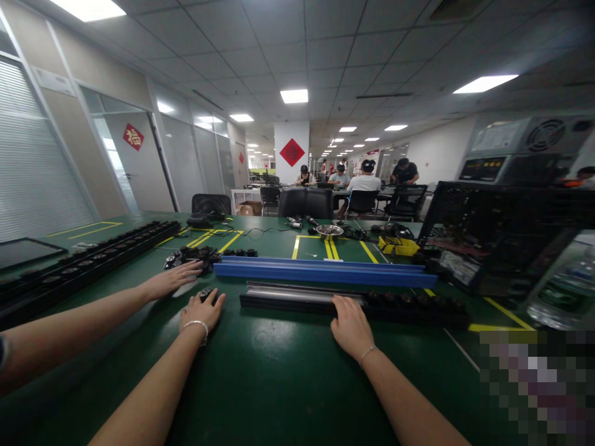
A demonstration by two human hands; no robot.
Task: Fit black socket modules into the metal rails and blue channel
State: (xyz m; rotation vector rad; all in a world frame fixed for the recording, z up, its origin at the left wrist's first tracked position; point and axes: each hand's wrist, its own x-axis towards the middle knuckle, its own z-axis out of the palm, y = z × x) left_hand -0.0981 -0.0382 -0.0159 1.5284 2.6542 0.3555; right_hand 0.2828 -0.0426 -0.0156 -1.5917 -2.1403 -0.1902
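Note:
My left hand (199, 314), a bracelet at its wrist, has its fingers curled over a small black part (207, 293) at the table's middle left. Its exact kind is hidden by the fingers. To the right lies a long black rail (297, 298) with a shiny grey inner channel. My right hand (352, 327) grips its near edge, fingertips over the rim. Several black parts (411, 300) sit in a row in the rail's right half. Just behind runs a long blue rail (320, 271).
Another person's hand (174, 279) reaches in from the left toward a pile of black parts (190, 255). A filled black rail (93, 265) lies at left. Behind are a metal bowl (330, 230) and a yellow tray (398, 246). A computer case (502, 235) and plastic bottle (564, 288) stand right.

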